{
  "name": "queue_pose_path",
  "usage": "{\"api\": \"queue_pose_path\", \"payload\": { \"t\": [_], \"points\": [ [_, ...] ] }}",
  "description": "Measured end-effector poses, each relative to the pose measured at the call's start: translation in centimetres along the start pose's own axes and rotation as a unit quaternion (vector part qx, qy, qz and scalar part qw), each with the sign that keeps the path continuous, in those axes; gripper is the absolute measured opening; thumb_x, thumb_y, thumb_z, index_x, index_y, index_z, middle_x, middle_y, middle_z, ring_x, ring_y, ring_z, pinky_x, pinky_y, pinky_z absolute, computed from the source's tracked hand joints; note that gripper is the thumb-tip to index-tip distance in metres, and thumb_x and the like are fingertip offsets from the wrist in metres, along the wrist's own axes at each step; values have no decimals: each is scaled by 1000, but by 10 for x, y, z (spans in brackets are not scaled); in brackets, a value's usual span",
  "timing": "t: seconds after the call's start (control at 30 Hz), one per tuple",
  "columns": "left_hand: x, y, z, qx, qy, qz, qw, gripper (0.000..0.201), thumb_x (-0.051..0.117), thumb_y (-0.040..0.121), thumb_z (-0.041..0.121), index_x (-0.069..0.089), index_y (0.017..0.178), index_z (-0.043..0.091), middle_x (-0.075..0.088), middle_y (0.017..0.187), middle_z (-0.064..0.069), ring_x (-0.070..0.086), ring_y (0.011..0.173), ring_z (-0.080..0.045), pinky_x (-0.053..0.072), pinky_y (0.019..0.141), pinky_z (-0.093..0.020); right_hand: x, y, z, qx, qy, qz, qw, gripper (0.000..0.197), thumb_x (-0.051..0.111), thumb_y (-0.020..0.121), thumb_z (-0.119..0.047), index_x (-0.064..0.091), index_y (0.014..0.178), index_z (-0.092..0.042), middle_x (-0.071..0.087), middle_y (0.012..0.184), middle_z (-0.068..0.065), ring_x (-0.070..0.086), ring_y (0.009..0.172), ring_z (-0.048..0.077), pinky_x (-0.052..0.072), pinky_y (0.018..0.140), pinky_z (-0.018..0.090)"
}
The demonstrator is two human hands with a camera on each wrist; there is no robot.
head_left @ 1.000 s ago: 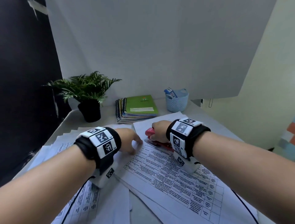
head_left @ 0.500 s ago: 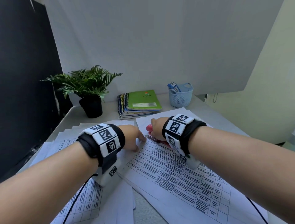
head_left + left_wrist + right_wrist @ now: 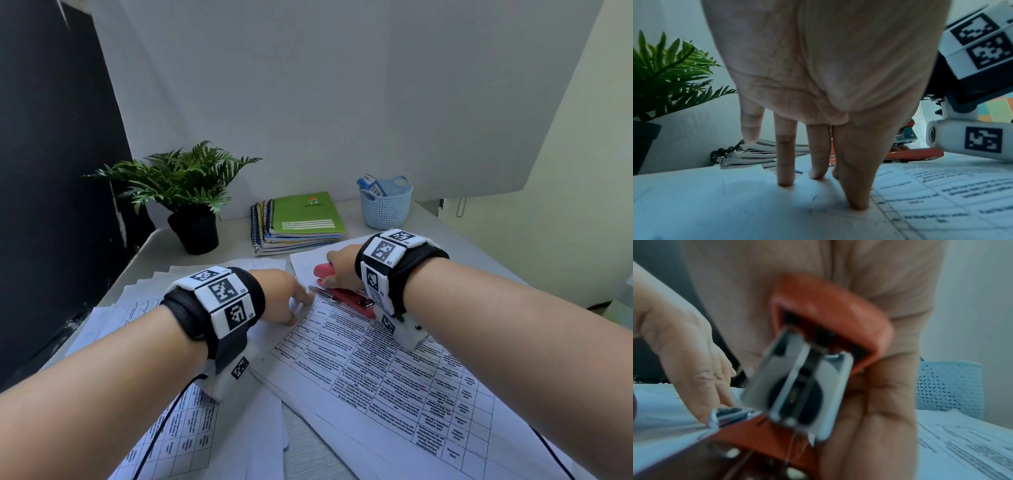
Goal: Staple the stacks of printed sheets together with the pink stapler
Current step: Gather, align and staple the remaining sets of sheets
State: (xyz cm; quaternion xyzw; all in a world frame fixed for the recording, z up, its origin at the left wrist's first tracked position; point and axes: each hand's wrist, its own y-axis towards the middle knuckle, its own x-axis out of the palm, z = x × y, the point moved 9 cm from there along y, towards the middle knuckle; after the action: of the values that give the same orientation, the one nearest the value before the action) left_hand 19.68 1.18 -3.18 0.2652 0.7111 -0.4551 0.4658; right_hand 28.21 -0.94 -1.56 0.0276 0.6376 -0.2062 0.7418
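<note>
Two hands: both low over the printed sheets, centre of the head view.
Right hand (image 3: 342, 270): curled round the pink stapler (image 3: 344, 291), thumb on one side, fingers on the other, as seen in the right wrist view (image 3: 869, 402).
Pink stapler: lay at the upper left corner of the top stack of printed sheets (image 3: 394, 373), just right of centre in the head view; top arm raised off the base, metal magazine showing in the right wrist view (image 3: 797, 386); base on the paper.
Left hand (image 3: 284, 294): fingers straight, tips pressed down on the paper (image 3: 785, 181) just left of the stapler's metal nose; nothing gripped.
Printed sheets: table-ruled pages spread across the lower half of the head view, more fanned at lower left (image 3: 178, 431).
Potted fern (image 3: 185, 192): left of centre, at the back of the table (image 3: 455, 246).
Spiral notebooks (image 3: 298, 222): stacked, green cover on top, centre back.
Blue basket (image 3: 385, 205): right of the notebooks, a small box upright inside.
</note>
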Motion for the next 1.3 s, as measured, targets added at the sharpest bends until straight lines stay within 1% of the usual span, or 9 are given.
{"api": "queue_pose_path", "payload": {
  "t": [0.2, 0.4, 0.47, 0.57, 0.63, 0.8, 0.93, 1.17, 1.3],
  "points": [
    [-4, -1, 3, 2, 12, 7, 1000, 51, 51, 93, 27, 38, 141, 40, 55, 127, 3, 48, 101, -14, 40, 87, -28, 3, 5, 8, 3, 17, -11, 1000, 54, 38, 96, -50, 48, 128, -9, 58, 124, 9, 55, 112, 26, 34, 78, 30],
    [-5, -3, 3, 5, 10, 15, 1000, 52, 52, 93, 28, 37, 142, 39, 54, 130, 4, 51, 112, -17, 41, 90, -27, 6, 8, 6, 9, 5, 3, 1000, 53, 39, 96, -49, 41, 132, -10, 55, 127, 10, 52, 115, 28, 37, 84, 32],
    [-2, -5, 1, 1, -6, 11, 1000, 54, 55, 92, 31, 37, 142, 38, 48, 140, 7, 48, 120, -16, 38, 96, -26, 7, 6, 4, 15, 4, 2, 1000, 53, 38, 97, -46, 36, 135, -9, 52, 131, 12, 49, 119, 30, 38, 91, 33],
    [2, -15, -8, -4, -33, 14, 999, 48, 61, 87, 34, 49, 133, 37, 39, 147, 13, 41, 129, -13, 33, 108, -30, 5, -2, -3, 8, -3, 14, 1000, 50, 37, 99, -39, 33, 137, -7, 50, 132, 12, 49, 119, 31, 38, 92, 33],
    [8, -24, -17, -11, -41, 11, 999, 42, 63, 86, 33, 55, 127, 37, 44, 143, 14, 43, 128, -12, 34, 108, -30, 7, -5, -7, -5, -21, 9, 1000, 48, 39, 99, -38, 33, 136, -7, 50, 129, 12, 51, 115, 31, 39, 89, 33],
    [22, -41, -25, -8, -44, 8, 999, 49, 59, 89, 32, 48, 136, 38, 38, 146, 21, 38, 132, -7, 31, 111, -30, 12, -11, -6, 3, -6, 19, 1000, 50, 49, 93, -42, 36, 129, -9, 60, 104, 7, 58, 103, 31, 41, 82, 31],
    [23, -40, -23, -13, -37, 12, 999, 47, 60, 89, 33, 50, 135, 37, 40, 145, 20, 40, 131, -10, 33, 110, -31, 13, -28, -23, -21, 31, 15, 999, 47, 42, 97, -39, 35, 130, -7, 57, 120, 15, 55, 109, 30, 32, 74, 29],
    [22, -41, -21, -18, -45, -2, 999, 44, 60, 89, 32, 52, 133, 36, 44, 141, 23, 47, 122, -9, 36, 104, -25, 9, -30, -55, -37, 18, 16, 999, 43, 37, 100, -32, 33, 133, -7, 53, 125, 11, 52, 114, 29, 32, 76, 28],
    [22, -43, -19, -6, -25, -4, 1000, 41, 56, 91, 31, 53, 131, 38, 46, 140, 21, 49, 120, -11, 36, 100, -22, 7, -25, -57, -22, 19, 27, 999, 41, 40, 99, -31, 35, 133, -8, 53, 126, 9, 51, 115, 27, 27, 73, 28]
  ]
}}
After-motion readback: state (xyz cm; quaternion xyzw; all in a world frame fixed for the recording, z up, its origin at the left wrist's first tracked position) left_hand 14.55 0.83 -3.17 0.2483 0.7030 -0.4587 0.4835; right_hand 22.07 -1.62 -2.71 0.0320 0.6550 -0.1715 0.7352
